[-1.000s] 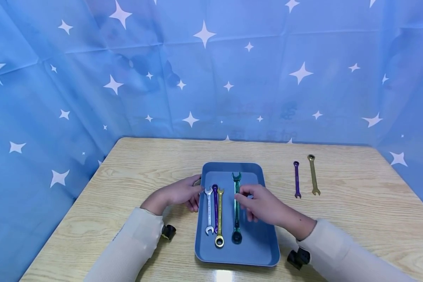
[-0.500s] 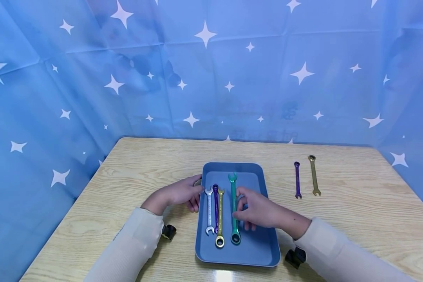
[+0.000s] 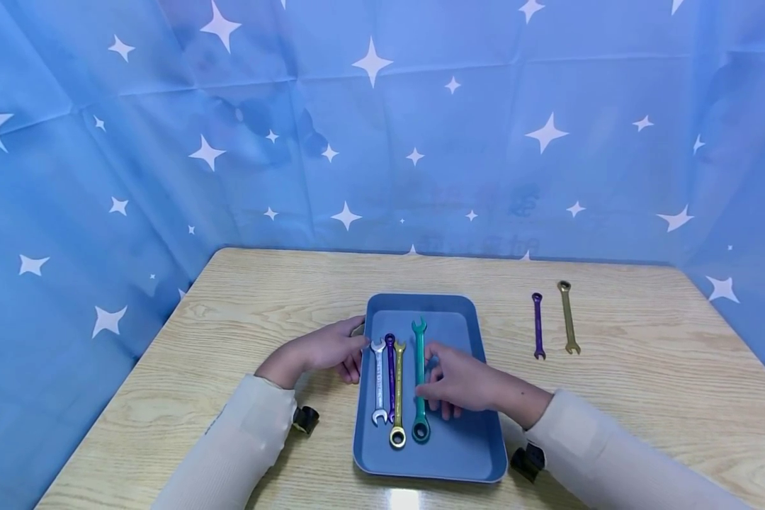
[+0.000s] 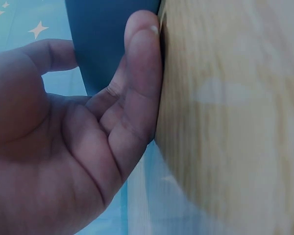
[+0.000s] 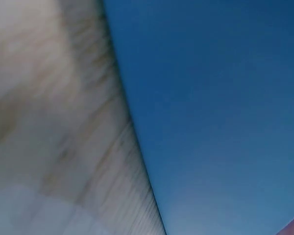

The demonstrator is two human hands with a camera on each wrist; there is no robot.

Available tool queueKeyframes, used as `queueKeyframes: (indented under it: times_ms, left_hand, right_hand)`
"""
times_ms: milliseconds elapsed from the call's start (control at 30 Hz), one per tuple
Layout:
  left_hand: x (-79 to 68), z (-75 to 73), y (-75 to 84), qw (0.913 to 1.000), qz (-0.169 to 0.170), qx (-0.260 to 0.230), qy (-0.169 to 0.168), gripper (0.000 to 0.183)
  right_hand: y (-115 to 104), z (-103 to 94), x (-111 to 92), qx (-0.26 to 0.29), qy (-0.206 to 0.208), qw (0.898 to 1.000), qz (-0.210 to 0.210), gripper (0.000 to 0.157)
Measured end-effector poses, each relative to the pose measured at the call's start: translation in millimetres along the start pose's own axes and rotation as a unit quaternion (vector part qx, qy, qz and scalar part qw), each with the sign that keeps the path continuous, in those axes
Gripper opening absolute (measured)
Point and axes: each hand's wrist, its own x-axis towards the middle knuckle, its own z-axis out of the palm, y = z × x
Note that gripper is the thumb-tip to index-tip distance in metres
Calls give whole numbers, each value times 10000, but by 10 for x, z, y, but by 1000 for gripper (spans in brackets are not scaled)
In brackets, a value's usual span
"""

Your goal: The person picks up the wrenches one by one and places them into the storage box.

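A green combination wrench (image 3: 419, 347) lies lengthwise in the blue-grey tray (image 3: 449, 457). My right hand (image 3: 462, 381) pinches its shank between thumb and index finger, while the other fingers curl beneath the palm. Left of it, a silver open-ended wrench (image 3: 379, 382), a purple wrench (image 3: 391, 368) and a gold combination wrench (image 3: 398, 389) sit side by side. At the tray's left wall my left hand (image 3: 328, 348) holds on, thumb at the rim and fingers along the outside. The left wrist view shows those fingers (image 4: 142, 73) against the wall; the right wrist view shows mostly the tray's outer side (image 5: 210, 107).
Toward the right rear of the wooden table (image 3: 280, 283), a small purple wrench (image 3: 538, 326) and a longer gold wrench (image 3: 568, 317) lie apart from the tray. A blue star-patterned curtain (image 3: 395, 142) stands behind and beside the table.
The right hand takes hold lower on the green wrench and shifts it left, toward the gold one, then slightly nearer. The left hand and the other wrenches stay put.
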Motion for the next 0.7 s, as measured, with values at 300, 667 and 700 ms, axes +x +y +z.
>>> queueKeyframes:
  times_ms: [300, 667, 700]
  left_hand:
    - [0, -2, -10, 10000, 29, -26, -19, 62]
    - [-4, -5, -4, 10000, -22, -15, 10, 63]
    - [-5, -6, -3, 10000, -27, -14, 11, 63]
  right_hand:
    - [-10, 22, 42, -159, -43, 9998, 70, 30]
    - [-6, 33, 111, -389, -164, 9988, 250, 30]
    - [-7, 34, 116, -418, -155, 9987, 264, 30]
